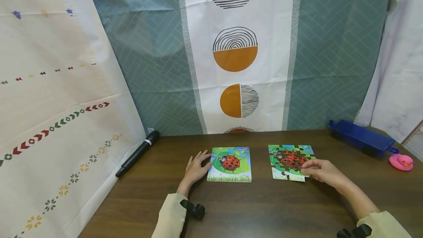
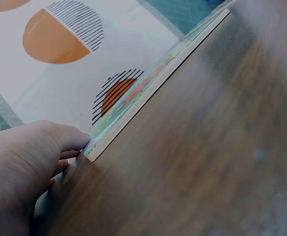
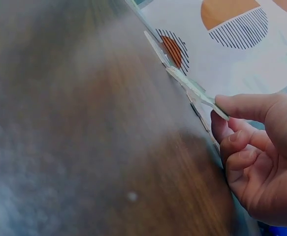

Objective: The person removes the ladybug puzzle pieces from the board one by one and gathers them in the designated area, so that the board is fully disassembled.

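A square ladybug picture board [image 1: 230, 164] lies flat on the table, its thin pale edge showing in the left wrist view. My left hand [image 1: 195, 170] rests at its left side, with the thumb touching the edge and the fingers loosely extended. To the right lies a ladybug jigsaw puzzle [image 1: 287, 159], with dark gaps between some of its pieces. At the puzzle's lower right, my right hand [image 1: 322, 172] pinches a puzzle piece [image 3: 195, 88] between thumb and index finger. In the right wrist view that piece is tilted above the others. The other fingers are curled beneath.
A blue plastic tray [image 1: 363, 137] sits at the back right, with a pink rubber duck [image 1: 401, 162] in front of it. A black marker-like stick [image 1: 137, 154] lies at the left by the pale cloth. A patterned curtain [image 1: 158, 65] hangs behind the wooden table [image 1: 264, 208].
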`<move>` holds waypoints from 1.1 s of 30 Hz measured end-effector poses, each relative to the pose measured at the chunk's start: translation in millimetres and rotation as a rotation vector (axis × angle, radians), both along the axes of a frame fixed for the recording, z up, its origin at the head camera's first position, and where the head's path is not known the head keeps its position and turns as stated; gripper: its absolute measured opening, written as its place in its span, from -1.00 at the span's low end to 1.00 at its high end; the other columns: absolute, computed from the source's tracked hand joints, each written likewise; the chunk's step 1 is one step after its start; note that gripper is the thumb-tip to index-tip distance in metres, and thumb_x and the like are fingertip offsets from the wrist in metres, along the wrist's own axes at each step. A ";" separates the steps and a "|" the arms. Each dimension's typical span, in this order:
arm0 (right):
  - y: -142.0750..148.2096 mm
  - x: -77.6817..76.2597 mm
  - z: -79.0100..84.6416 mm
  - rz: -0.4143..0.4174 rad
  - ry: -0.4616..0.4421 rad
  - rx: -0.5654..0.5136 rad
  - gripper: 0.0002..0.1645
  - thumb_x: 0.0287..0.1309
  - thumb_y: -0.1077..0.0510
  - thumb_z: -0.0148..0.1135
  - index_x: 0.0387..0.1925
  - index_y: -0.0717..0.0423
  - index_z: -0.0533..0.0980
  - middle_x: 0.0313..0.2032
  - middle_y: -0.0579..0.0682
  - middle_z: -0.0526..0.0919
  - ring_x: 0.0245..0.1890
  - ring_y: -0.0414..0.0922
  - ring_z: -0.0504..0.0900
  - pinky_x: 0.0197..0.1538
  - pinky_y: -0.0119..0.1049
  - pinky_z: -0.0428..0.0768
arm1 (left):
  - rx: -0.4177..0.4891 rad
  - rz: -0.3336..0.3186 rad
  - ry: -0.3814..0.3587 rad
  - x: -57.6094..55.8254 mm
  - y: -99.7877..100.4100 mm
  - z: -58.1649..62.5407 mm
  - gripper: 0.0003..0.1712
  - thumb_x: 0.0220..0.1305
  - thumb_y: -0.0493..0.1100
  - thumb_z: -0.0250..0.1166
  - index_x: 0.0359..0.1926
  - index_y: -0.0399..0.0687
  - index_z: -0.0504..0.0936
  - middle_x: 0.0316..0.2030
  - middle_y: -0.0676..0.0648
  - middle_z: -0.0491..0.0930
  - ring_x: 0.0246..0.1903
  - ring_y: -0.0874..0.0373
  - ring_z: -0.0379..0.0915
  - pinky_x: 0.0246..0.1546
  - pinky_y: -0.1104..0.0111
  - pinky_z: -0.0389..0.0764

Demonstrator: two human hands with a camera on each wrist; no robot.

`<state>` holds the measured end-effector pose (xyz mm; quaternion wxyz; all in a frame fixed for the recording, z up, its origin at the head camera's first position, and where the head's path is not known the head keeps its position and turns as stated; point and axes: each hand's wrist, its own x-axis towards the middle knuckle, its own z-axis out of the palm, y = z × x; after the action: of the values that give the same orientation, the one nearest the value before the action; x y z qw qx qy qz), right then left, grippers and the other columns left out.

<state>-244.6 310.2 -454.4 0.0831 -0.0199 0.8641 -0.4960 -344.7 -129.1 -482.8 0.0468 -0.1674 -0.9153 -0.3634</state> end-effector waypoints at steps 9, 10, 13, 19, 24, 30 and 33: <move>-0.5 -0.9 -2.6 -0.041 0.070 0.103 -0.51 0.26 -0.02 0.24 0.00 0.31 0.50 -0.35 -0.07 0.59 -0.47 -0.28 0.40 -0.43 -0.39 0.40 | 0.009 -0.003 -0.004 0.7 1.3 1.8 -0.50 0.33 -0.06 0.20 0.25 -0.12 0.53 0.40 -0.17 0.33 0.48 -0.18 0.05 0.48 -0.20 -0.18; -0.8 -1.3 -3.0 -0.043 0.089 0.128 -0.52 0.25 -0.02 0.25 -0.01 0.30 0.52 -0.32 -0.05 0.62 -0.44 -0.27 0.43 -0.41 -0.39 0.42 | 0.007 -0.003 -0.002 0.6 1.3 1.7 -0.50 0.33 -0.06 0.20 0.25 -0.12 0.53 0.40 -0.17 0.33 0.48 -0.18 0.06 0.48 -0.20 -0.17; -2.2 -2.1 -4.1 -0.046 0.140 0.195 -0.57 0.25 -0.01 0.26 -0.05 0.27 0.56 -0.25 0.00 0.65 -0.34 -0.26 0.48 -0.34 -0.37 0.46 | 0.000 -0.001 -0.002 0.3 1.0 1.2 -0.50 0.33 -0.06 0.20 0.25 -0.11 0.53 0.40 -0.17 0.33 0.48 -0.18 0.06 0.48 -0.21 -0.16; -4.3 -1.2 -4.2 -0.035 0.190 0.232 -0.61 0.22 0.02 0.29 -0.08 0.26 0.58 -0.26 0.01 0.62 -0.35 -0.36 0.45 -0.32 -0.38 0.45 | 0.000 0.005 -0.002 0.3 0.3 1.1 -0.50 0.33 -0.06 0.20 0.25 -0.11 0.53 0.40 -0.16 0.33 0.48 -0.17 0.06 0.48 -0.20 -0.16; -4.6 0.3 -3.2 -0.017 0.195 0.234 -0.58 0.17 0.03 0.34 -0.08 0.27 0.57 -0.26 0.01 0.57 -0.35 -0.35 0.41 -0.34 -0.40 0.43 | -0.001 0.001 -0.004 0.4 0.6 1.2 -0.49 0.34 -0.05 0.19 0.26 -0.11 0.52 0.41 -0.16 0.32 0.48 -0.17 0.05 0.49 -0.20 -0.18; -5.0 -0.3 -4.2 -0.021 0.206 0.243 -0.59 0.16 0.05 0.35 -0.09 0.28 0.57 -0.32 -0.01 0.57 -0.40 -0.35 0.41 -0.35 -0.40 0.40 | -0.001 0.001 -0.001 -0.6 0.7 1.0 -0.49 0.34 -0.05 0.19 0.26 -0.10 0.53 0.41 -0.16 0.32 0.48 -0.17 0.06 0.49 -0.20 -0.17; -5.3 -1.1 -4.3 -0.028 0.205 0.253 -0.59 0.16 0.04 0.34 -0.09 0.28 0.58 -0.34 -0.02 0.58 -0.41 -0.34 0.42 -0.35 -0.40 0.40 | 0.000 0.004 -0.005 -1.1 0.0 0.0 -0.49 0.34 -0.05 0.20 0.26 -0.10 0.53 0.41 -0.15 0.32 0.48 -0.16 0.05 0.49 -0.19 -0.17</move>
<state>-245.7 304.8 -458.7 -0.0104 -0.0477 0.9238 -0.3797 -345.8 -129.0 -482.8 0.0454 -0.1647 -0.9157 -0.3638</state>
